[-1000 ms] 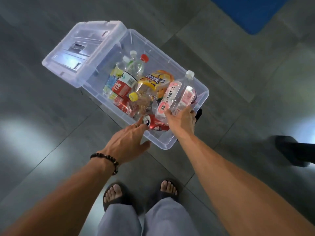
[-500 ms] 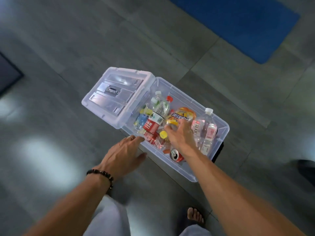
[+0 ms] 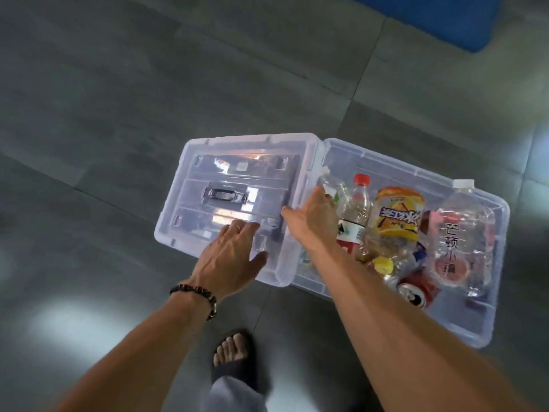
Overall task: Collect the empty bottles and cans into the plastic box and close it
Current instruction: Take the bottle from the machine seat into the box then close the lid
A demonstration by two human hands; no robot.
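A clear plastic box (image 3: 493, 328) stands open on the grey floor. Inside lie several empty bottles, among them a red-capped one (image 3: 355, 203), a yellow-labelled one (image 3: 395, 221) and a pink-labelled one (image 3: 460, 242), plus a red can (image 3: 416, 292). Its clear lid (image 3: 225, 162), with a dark handle, lies flipped open to the left of the box. My left hand (image 3: 228, 257) rests flat on the lid's near part, fingers straight. My right hand (image 3: 312, 218) touches the lid's right edge where it meets the box, fingers extended.
A blue mat (image 3: 463, 19) lies at the top right of the tiled floor. My sandalled foot (image 3: 234, 361) stands just in front of the lid. Bare floor lies to the left and behind the box.
My right hand left the bottles and moved left to the lid's edge. My left hand moved forward from the box's near rim onto the lid. The view shifted closer.
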